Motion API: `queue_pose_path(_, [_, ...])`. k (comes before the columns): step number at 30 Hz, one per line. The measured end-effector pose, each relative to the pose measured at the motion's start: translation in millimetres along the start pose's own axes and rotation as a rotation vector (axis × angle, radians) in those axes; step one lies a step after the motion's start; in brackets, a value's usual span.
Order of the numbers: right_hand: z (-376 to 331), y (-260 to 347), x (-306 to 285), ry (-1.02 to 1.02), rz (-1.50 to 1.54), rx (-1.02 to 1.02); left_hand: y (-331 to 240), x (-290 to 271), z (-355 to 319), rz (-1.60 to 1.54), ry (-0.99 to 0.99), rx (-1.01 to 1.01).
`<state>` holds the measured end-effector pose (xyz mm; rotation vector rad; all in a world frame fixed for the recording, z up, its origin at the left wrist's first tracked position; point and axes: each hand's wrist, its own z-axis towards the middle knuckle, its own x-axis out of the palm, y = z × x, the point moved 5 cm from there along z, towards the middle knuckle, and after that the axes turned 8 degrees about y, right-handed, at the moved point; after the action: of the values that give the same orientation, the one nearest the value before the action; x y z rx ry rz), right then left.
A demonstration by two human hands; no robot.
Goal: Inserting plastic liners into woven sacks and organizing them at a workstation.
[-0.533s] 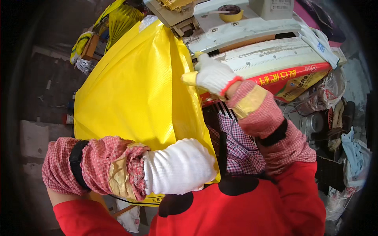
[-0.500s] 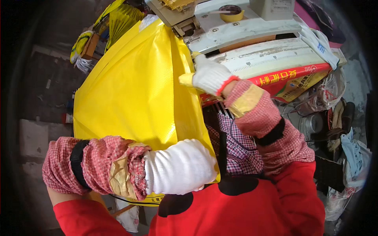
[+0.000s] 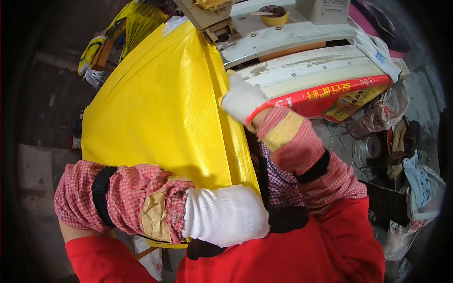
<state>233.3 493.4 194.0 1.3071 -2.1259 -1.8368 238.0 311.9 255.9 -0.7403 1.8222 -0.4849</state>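
Observation:
A large yellow woven plastic sack [image 3: 151, 113] lies across the front of the machine, a long fold running along its right side. My right hand [image 3: 243, 96], in a white glove with a red cuff, is closed on the sack's upper right edge. At the near right corner of the sack, my left hand [image 3: 229, 214] is bent over in a white glove, its fingers curled out of sight around the edge. The sack's far corner reaches the beige head of a sewing machine [image 3: 219, 33].
A white machine bed [image 3: 302, 70] with ruler marks is faced with a red printed sheet [image 3: 325, 96]. On it are a tape roll [image 3: 274, 16] and a pale box-shaped container [image 3: 325, 12]. Folded yellow sacks [image 3: 141, 30] are at far left; plastic bags [image 3: 422, 188] hang at right.
My right hand has come nearer and closed on the sack's edge, its thumb no longer sticking out. My left hand has shifted slightly right and nearer. The sack's right side is pulled nearer.

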Motion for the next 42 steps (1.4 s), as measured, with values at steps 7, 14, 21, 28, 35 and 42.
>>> queue_pose_path(7, [-38, -10, 45, 0.15, -0.478, 0.279, 12, -7, -9, -0.023, -0.068, 0.006])
queue_pose_path(14, [50, 2, 31, -0.113, -0.442, -0.068, 68, -57, -40, 0.183, -0.013, -0.359])
queue_pose_path(21, [58, 50, -1, -0.1, -0.751, -0.184, 115, -111, -77, 0.315, 0.419, -0.922])
queue_pose_path(28, [92, 27, 15, -0.249, -1.096, -0.143, 54, -104, -132, 0.766, 0.555, -0.887])
queue_pose_path(35, [43, 35, 39, -0.182, -0.648, -0.489, 13, -32, -45, 0.547, -0.045, -0.977])
queue_pose_path(42, [-78, -10, 102, 0.716, -0.453, -0.698, 30, -47, -13, -0.083, 0.318, -0.276])
